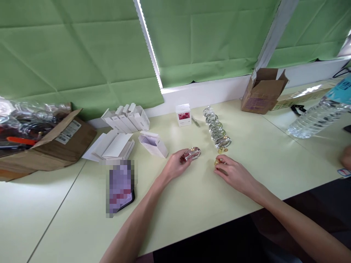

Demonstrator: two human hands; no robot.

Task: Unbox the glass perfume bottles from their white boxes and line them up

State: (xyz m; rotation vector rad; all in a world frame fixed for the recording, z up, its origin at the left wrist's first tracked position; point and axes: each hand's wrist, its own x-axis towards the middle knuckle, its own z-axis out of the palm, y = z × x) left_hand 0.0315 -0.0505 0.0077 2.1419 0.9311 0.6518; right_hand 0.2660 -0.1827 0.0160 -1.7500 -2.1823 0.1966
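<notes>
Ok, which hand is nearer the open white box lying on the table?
Left. The left hand is just right of the open white box, apart from it, holding a small glass bottle; the right hand is farther right, beyond that bottle.

White cartons [128, 118] stand near a cardboard box [55, 140]; a phone [120, 188] (screen blurred) and a water bottle [315, 117] lie on the tabletop [192, 204].

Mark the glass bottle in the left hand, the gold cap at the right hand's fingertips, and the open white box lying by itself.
glass bottle [193, 153], head view, on its clear body.
gold cap [217, 161], head view, on its exposed side.
open white box [152, 141], head view, on its open inside.
</notes>
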